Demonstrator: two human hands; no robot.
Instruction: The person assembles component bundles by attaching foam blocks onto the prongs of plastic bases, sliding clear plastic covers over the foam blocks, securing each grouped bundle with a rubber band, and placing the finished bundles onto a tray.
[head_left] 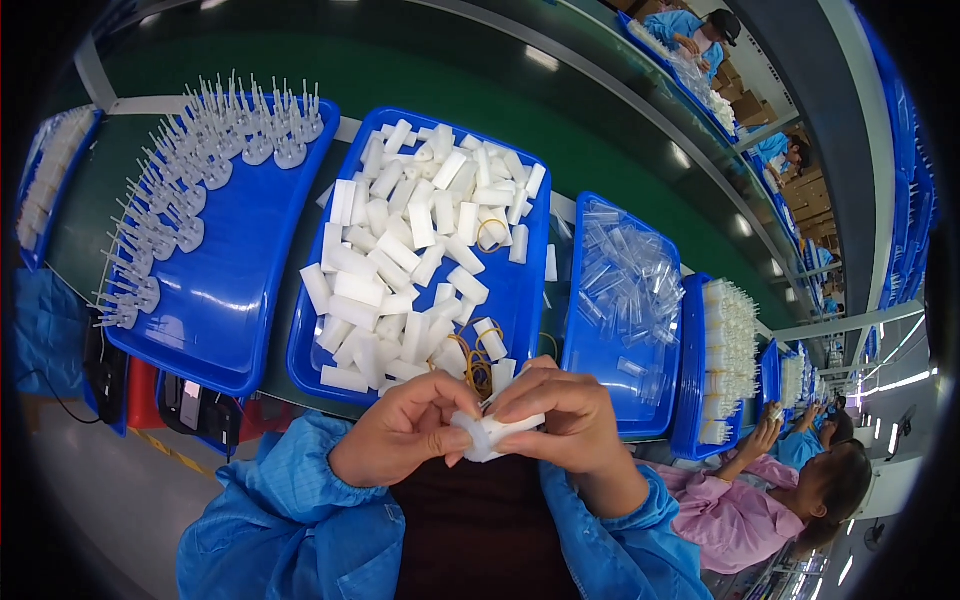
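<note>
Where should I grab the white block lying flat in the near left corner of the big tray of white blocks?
Probably pinch the white block across its middle, by its long sides, coming from above. It lies flat and its top is uncovered, while the blue tray's wall stands close on the near side.

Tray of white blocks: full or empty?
Neither, partly full: white blocks heap over most of the tray, but bare blue floor shows at lower right.

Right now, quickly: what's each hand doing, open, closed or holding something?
Left hand: closed, holding a translucent whitish piece.
Right hand: closed, holding a white piece; whether the two are joined cannot be told.
</note>
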